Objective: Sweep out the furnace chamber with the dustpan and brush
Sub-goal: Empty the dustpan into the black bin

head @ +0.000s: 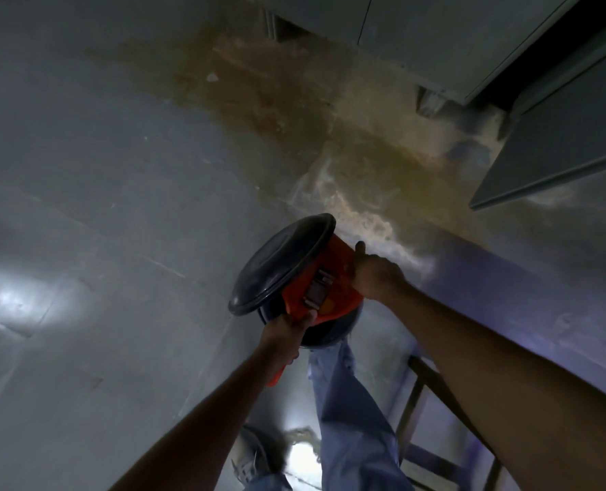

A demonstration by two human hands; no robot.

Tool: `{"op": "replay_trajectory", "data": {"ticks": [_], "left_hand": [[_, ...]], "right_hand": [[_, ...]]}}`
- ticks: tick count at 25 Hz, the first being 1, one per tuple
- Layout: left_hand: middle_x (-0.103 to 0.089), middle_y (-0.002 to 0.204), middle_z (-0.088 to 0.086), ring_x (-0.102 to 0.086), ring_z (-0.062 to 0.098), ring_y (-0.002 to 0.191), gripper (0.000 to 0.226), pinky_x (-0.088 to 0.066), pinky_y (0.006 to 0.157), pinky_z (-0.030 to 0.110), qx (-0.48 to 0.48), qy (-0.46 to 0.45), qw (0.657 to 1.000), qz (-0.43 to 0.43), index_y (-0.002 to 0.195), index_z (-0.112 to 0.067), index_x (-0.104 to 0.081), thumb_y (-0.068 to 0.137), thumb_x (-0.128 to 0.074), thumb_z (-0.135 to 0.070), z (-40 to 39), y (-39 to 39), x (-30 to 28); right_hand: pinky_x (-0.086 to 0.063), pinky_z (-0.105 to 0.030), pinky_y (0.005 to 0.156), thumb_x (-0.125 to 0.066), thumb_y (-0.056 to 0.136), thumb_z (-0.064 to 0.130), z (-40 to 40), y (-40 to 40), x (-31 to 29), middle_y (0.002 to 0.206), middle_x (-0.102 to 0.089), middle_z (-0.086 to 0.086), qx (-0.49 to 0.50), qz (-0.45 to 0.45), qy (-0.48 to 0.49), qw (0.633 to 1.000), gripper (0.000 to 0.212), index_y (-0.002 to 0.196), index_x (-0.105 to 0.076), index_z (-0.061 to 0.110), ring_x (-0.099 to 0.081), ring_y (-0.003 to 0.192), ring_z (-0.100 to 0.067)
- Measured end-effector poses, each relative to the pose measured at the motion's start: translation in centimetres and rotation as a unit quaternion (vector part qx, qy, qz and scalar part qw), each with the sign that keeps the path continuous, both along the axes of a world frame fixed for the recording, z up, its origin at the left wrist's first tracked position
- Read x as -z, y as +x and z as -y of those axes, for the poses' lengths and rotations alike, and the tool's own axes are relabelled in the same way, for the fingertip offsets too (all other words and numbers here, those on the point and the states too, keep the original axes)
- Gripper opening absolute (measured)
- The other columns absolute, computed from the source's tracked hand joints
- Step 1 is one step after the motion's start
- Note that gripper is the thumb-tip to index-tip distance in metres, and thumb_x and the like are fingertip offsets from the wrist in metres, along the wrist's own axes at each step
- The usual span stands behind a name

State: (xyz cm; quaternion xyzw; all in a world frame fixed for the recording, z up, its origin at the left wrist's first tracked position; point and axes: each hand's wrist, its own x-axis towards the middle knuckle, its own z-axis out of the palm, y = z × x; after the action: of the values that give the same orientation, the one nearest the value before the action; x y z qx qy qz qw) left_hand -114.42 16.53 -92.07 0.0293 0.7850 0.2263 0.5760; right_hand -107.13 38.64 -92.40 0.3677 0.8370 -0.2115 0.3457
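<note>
- Two hands are on one orange dustpan: our left hand is wrapped around its handle at the low end, and our right hand is pressed against the pan's far edge, thumb up, fingers closed on the rim.
- We hold the pan tipped over a dark round bin, whose hinged lid stands swung up to the left.
- We judge the step in hand to be emptying the sweepings, not sweeping; no brush shows in view.
- We see the pan's long axis running from the handle near us, lower left, up and away toward the upper right. We cannot tell whether its mouth points down into the bin, because the lid and our hands hide it.
- Tan dust lies spread on the grey floor ahead, toward the grey cabinet and its open door, so sweeping looks unfinished.
- Next we would need to tilt the mouth lower, shake the dust out, then lower the lid.
- Our jeans leg and shoe stand just below the bin.
</note>
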Motion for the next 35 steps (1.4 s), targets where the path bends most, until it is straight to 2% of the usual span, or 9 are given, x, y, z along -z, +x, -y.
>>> {"op": "replay_trajectory", "data": {"ticks": [2, 5, 10, 14, 17, 23, 26, 29, 35], "left_hand": [[-0.062, 0.075, 0.012, -0.055, 0.022, 0.051, 0.058, -0.043, 0.044, 0.023, -0.016, -0.003, 1.000, 0.007, 0.112, -0.006, -0.062, 0.093, -0.060, -0.060, -0.1, -0.3, -0.4], [-0.057, 0.069, 0.008, -0.050, 0.016, 0.043, 0.054, -0.039, 0.039, 0.020, -0.035, 0.004, 0.999, 0.026, 0.109, -0.010, -0.060, 0.092, -0.061, -0.061, -0.1, -0.2, -1.0], [-0.054, 0.058, 0.001, -0.046, 0.009, 0.035, 0.051, -0.037, 0.038, 0.019, -0.012, 0.013, 0.997, 0.072, 0.085, -0.014, -0.061, 0.089, -0.062, -0.065, 1.9, 0.5, -1.5], [-0.058, 0.062, 0.003, -0.049, 0.011, 0.039, 0.052, -0.040, 0.040, 0.020, -0.023, 0.002, 0.998, 0.063, 0.095, -0.011, -0.062, 0.091, -0.060, -0.063, 2.2, 0.7, -1.8], [-0.057, 0.065, 0.005, -0.048, 0.012, 0.040, 0.052, -0.039, 0.039, 0.019, -0.032, -0.007, 0.998, 0.061, 0.097, -0.008, -0.062, 0.093, -0.059, -0.060, 1.5, 0.4, -2.1], [-0.055, 0.067, 0.005, -0.046, 0.011, 0.042, 0.051, -0.037, 0.040, 0.019, -0.028, 0.009, 0.996, 0.083, 0.101, -0.007, -0.061, 0.095, -0.058, -0.057, 1.6, 1.0, -2.8], [-0.057, 0.074, 0.010, -0.048, 0.015, 0.047, 0.054, -0.039, 0.043, 0.021, -0.045, 0.006, 0.996, 0.077, 0.107, -0.002, -0.061, 0.097, -0.058, -0.055, 1.0, 1.2, -3.1], [-0.056, 0.076, 0.013, -0.047, 0.016, 0.047, 0.052, -0.038, 0.042, 0.020, -0.035, -0.001, 0.997, 0.065, 0.106, -0.002, -0.060, 0.099, -0.055, -0.053, 0.3, 1.0, -3.6], [-0.054, 0.071, 0.010, -0.046, 0.014, 0.045, 0.055, -0.037, 0.040, 0.020, -0.026, 0.011, 0.997, 0.074, 0.110, 0.001, -0.060, 0.099, -0.055, -0.053, 0.8, 1.7, -3.2]], "right_hand": [[-0.048, -0.035, 0.070, -0.044, 0.101, 0.043, 1.0, -0.1, 0.2, 0.113, -0.069, -0.018, 0.030, -0.038, -0.055, 0.997, 0.076, 0.159, -0.010, 0.006, -0.070, 0.092, -0.037], [-0.053, -0.039, 0.076, -0.046, 0.099, 0.041, 3.3, 0.5, 0.4, 0.121, -0.069, -0.017, -0.045, -0.072, -0.067, 0.994, 0.071, 0.158, -0.020, 0.012, -0.071, 0.099, -0.038], [-0.054, -0.042, 0.082, -0.044, 0.098, 0.030, 3.1, 2.7, 1.2, 0.112, -0.073, -0.013, -0.087, 0.028, 0.033, 0.995, 0.070, 0.160, -0.019, 0.010, -0.072, 0.097, -0.037], [-0.055, -0.045, 0.085, -0.036, 0.103, 0.042, 3.5, 2.9, 1.1, 0.116, -0.071, -0.017, -0.015, 0.003, 0.002, 1.000, 0.069, 0.159, -0.016, 0.007, -0.072, 0.099, -0.038], [-0.055, -0.049, 0.090, -0.036, 0.103, 0.052, 4.6, 2.6, 1.2, 0.124, -0.068, -0.020, -0.039, -0.012, -0.050, 0.998, 0.071, 0.157, -0.021, 0.008, -0.069, 0.106, -0.041], [-0.052, -0.045, 0.091, -0.042, 0.097, 0.028, 4.2, 2.6, 0.6, 0.124, -0.068, -0.019, 0.017, 0.040, 0.052, 0.998, 0.072, 0.160, -0.015, 0.008, -0.068, 0.109, -0.040], [-0.053, -0.046, 0.087, -0.039, 0.101, 0.039, 4.4, 2.1, 0.3, 0.120, -0.069, -0.019, 0.035, -0.017, 0.021, 0.999, 0.071, 0.159, -0.014, 0.008, -0.069, 0.104, -0.041], [-0.052, -0.044, 0.080, -0.039, 0.102, 0.047, 4.8, 2.6, 0.8, 0.118, -0.070, -0.020, -0.062, -0.020, -0.012, 0.998, 0.073, 0.159, -0.014, 0.009, -0.070, 0.100, -0.041], [-0.048, -0.040, 0.079, -0.038, 0.101, 0.043, 3.7, 4.2, 0.4, 0.119, -0.070, -0.019, 0.020, 0.008, 0.045, 0.999, 0.070, 0.159, -0.015, 0.010, -0.070, 0.101, -0.039]]}}
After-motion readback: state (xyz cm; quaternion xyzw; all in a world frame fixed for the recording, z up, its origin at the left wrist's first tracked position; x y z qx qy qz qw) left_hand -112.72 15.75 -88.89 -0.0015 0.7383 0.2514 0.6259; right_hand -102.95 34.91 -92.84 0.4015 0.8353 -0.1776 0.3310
